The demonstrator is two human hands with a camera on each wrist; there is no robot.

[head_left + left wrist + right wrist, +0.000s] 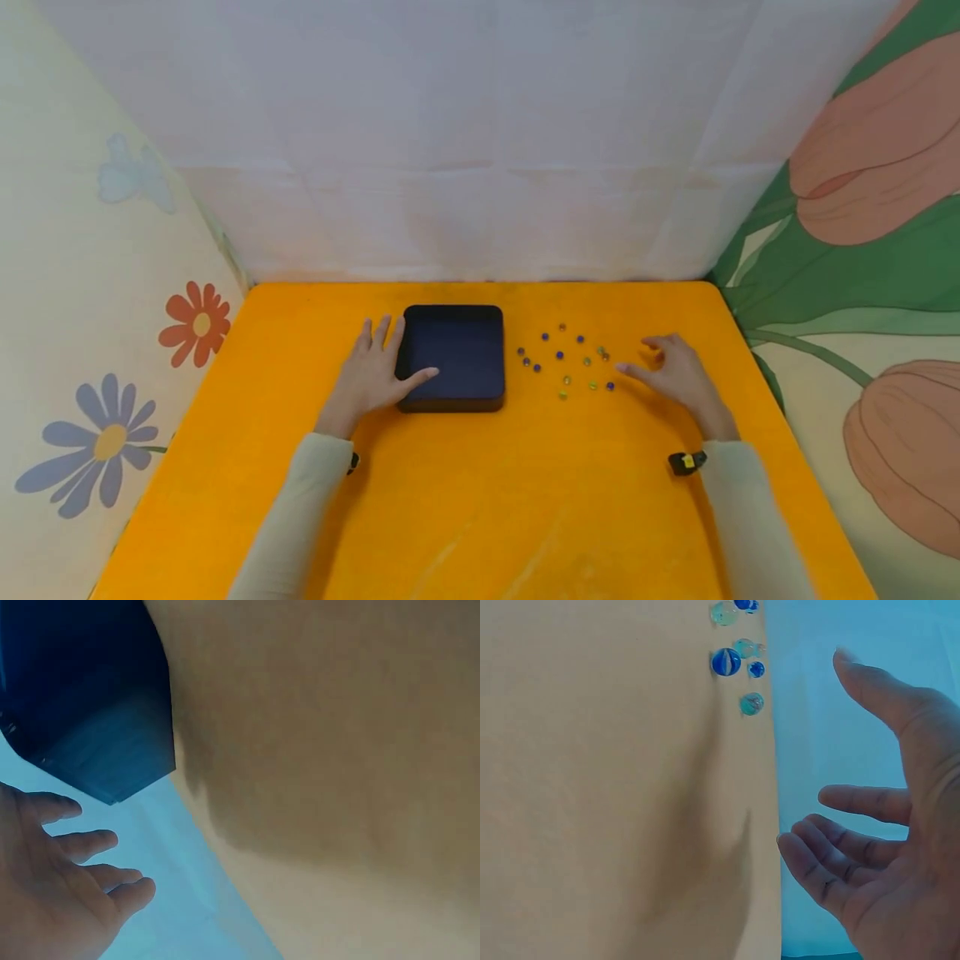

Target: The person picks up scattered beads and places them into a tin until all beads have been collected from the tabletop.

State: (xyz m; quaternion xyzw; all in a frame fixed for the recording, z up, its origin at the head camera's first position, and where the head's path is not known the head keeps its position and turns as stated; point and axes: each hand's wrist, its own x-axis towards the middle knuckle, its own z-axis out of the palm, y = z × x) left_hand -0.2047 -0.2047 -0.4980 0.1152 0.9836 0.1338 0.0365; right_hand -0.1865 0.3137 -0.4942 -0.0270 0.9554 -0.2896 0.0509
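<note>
A dark square tray [450, 358] with raised sides sits on the orange table, and its corner fills the upper left of the left wrist view. At its left side is my left hand [372, 375], fingers spread, the thumb reaching over the near left part of the tray. Right of the tray lie several scattered glass marbles [559, 355], some blue, some yellowish or clear. My right hand [678, 372] hovers just right of them, fingers loosely bent with nothing between them. A blue and white marble [726, 662] shows in the right wrist view, apart from the fingers.
The orange tabletop [480, 500] runs back to a white cloth wall [480, 167]. Flower-printed panels flank it on the left [90, 292] and right [862, 292]. A small dark wrist device [684, 463] is on the right wrist.
</note>
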